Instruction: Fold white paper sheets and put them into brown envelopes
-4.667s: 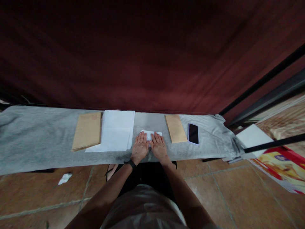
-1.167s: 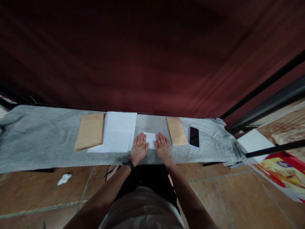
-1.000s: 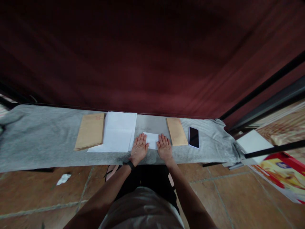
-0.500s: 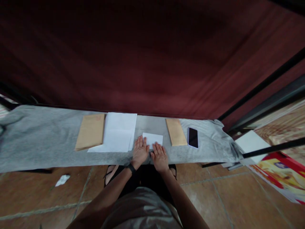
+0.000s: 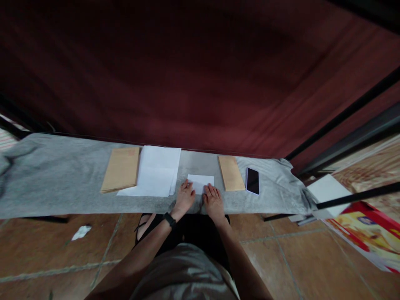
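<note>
Reaching straight ahead, palms-down. Got left hand a bit curled at the left edge of the paper, honestly can't tell that grip; got right hand laid out loose, wide grip, on the near right corner. Looks smooth, white and rectangular, flat on a rumpled grey cloth-covered bench.

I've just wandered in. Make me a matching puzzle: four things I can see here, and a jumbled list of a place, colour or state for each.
1. Phone
2. Wristband
3. Small paper
4. Curtain

A. Partly covered by the right hand
B. Dark red
C. Dark screen, purplish rim
D. Around the left wrist

Pairs: 1-C, 2-D, 3-A, 4-B
</note>
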A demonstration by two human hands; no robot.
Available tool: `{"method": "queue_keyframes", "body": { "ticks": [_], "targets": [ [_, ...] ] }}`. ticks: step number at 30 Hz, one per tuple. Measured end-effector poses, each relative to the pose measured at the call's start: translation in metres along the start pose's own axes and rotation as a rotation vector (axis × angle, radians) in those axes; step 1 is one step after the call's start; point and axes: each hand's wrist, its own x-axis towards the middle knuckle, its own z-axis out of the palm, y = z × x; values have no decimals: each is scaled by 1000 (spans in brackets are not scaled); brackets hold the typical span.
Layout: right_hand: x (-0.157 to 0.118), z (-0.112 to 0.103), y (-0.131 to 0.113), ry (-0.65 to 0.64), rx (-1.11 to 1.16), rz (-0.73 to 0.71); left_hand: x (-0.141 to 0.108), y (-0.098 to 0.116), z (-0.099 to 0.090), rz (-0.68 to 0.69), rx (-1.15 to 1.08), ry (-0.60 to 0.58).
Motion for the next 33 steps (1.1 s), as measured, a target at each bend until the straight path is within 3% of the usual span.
{"method": "queue_keyframes", "body": {
  "ticks": [5,10,14,20,26,33],
  "targets": [
    [0,2,2,17,-30,-16,-15,13,1,45,32,35],
    [-4,5,3,-6,-70,-44,-32,30,12,294,83,24],
    [-11,6,6,5,-93,-63,-43,22,14,329,114,25],
    [-26,7,10,9,-108,-92,-51,-4,-1,335,166,26],
    [-29,3,9,-15,-117,-93,-47,7,1,304,169,15],
    [-30,6,10,-17,-104,-83,-37,12,3,452,113,-37]
  ]
}}
